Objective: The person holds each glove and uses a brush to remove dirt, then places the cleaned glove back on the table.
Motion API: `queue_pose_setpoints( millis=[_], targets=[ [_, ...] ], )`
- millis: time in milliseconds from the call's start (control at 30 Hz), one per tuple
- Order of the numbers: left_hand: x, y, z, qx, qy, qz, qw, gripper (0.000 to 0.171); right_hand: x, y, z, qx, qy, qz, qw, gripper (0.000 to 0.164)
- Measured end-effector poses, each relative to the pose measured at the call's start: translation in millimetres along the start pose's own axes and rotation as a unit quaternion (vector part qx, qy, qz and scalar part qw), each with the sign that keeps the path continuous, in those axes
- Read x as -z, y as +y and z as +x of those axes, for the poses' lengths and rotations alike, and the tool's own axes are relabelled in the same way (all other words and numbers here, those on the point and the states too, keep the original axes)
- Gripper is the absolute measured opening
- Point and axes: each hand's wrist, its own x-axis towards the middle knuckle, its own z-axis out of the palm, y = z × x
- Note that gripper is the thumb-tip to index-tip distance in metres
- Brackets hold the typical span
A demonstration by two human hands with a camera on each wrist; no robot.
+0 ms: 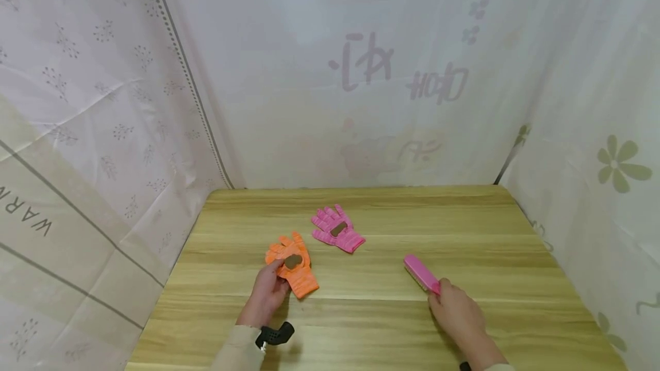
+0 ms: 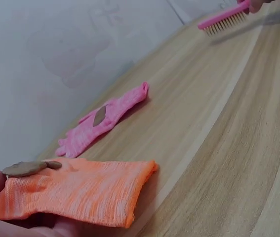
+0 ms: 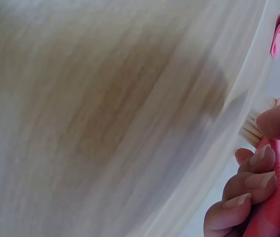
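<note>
Orange knit makes up the glove nearest the person, and the left hand (image 1: 267, 291) pinches this orange glove (image 1: 304, 282) along its left side, the thumb lying on top and the other fingers tucked underneath. A brown lump (image 1: 293, 261) sits on the glove's upper face, right by the tip of the thumb; the knit fingers point away from the person and the cuff angles back toward the near right. In the left wrist view the cuff shows as a flattened, slightly raised edge above the wood. Just beyond and to the right, a pink glove (image 1: 352, 240) lies flat on the wooden tabletop (image 1: 371, 325), its fingers toward the far left, with a brown patch (image 1: 338, 229) of its own. Well apart on the right, the right hand (image 1: 459, 309) grips a pink brush (image 1: 421, 272) by the handle, fingers curled round it, the head pointing toward the far left. Its pale bristles (image 3: 252, 129) face the wood, where the left wrist view shows a shadow beneath. A black device (image 1: 275, 334) is at the left wrist, beside a light sleeve (image 1: 238, 351). Pale printed fabric (image 1: 309, 73) hangs behind the table and along both sides.
</note>
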Motion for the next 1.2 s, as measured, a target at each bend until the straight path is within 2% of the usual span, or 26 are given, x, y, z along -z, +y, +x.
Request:
queue_pose_setpoints(
  millis=[200,400,800,967,1200],
  targets=[
    [-10.5,0.7,-2.6,-0.016,-0.012,0.024,0.9995,0.040,-4,-5,0,-0.005,0.001,0.010,1.000,0.040],
    [-18.7,-0.7,-5.5,-0.020,-0.030,0.034,0.9988,0.048,-4,-11,2,0.004,0.009,0.025,1.000,0.032],
    [-29.7,-2.9,-11.3,-0.035,-0.033,0.056,0.9973,0.039,-9,-18,7,0.013,0.005,0.040,0.999,0.041],
    [-35.8,-3.6,-13.4,-0.036,-0.041,0.046,0.9975,0.034,-7,-25,9,0.023,0.005,0.064,0.998,0.040],
    [-39.1,-9.0,-15.6,-0.032,-0.067,0.029,0.9968,0.036,-7,-33,10,0.037,0.008,0.065,0.997,0.038]
  ],
)
